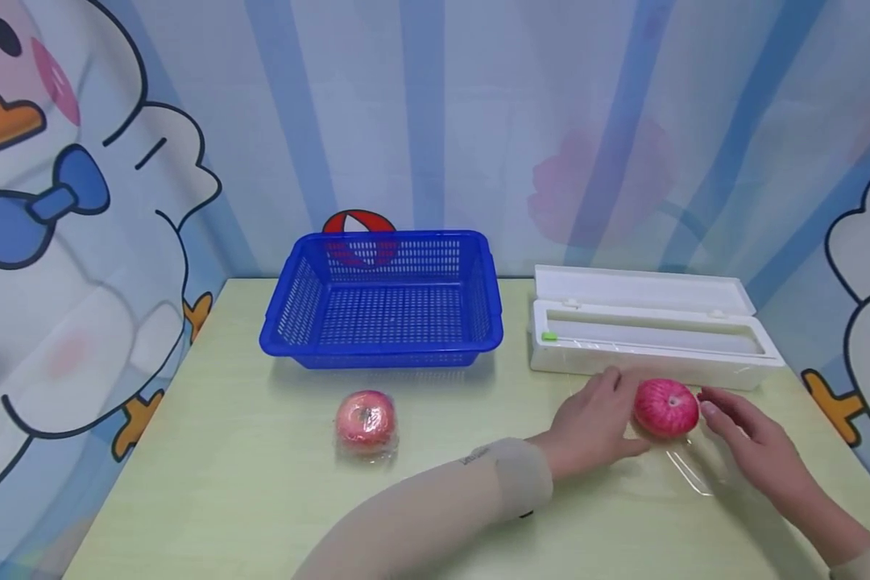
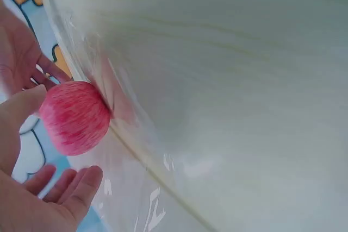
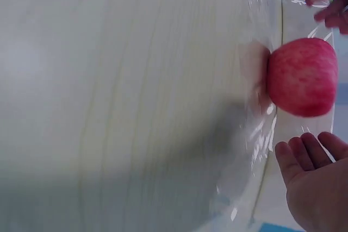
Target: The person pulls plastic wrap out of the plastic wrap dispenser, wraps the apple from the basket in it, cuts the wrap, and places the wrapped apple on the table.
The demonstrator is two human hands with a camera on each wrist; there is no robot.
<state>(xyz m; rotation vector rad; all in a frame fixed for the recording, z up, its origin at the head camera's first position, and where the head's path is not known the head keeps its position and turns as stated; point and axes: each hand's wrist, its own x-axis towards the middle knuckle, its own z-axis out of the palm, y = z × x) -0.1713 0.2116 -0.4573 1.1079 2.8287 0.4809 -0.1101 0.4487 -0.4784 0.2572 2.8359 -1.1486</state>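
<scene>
A bare pink-red apple [image 1: 665, 408] sits on a sheet of clear plastic film [image 1: 689, 471] spread on the table. My left hand [image 1: 598, 423] is at the apple's left side; in the left wrist view its thumb overlaps the apple's edge, and whether it touches is unclear. The other fingers [image 2: 81, 188] stand apart from the fruit. My right hand [image 1: 757, 443] is on the right side, its loosely bent fingers [image 3: 310, 150] a small gap from the apple [image 3: 303, 77]. Farther left, a second apple [image 1: 366, 423] lies wrapped in clear film.
Behind the hands stands a white film dispenser box [image 1: 645, 366] with its lid [image 1: 638, 288] raised and a green slider [image 1: 548, 336] at its left end. A blue perforated basket [image 1: 383, 350] stands at the back of the pale table [image 1: 210, 483], before a printed curtain.
</scene>
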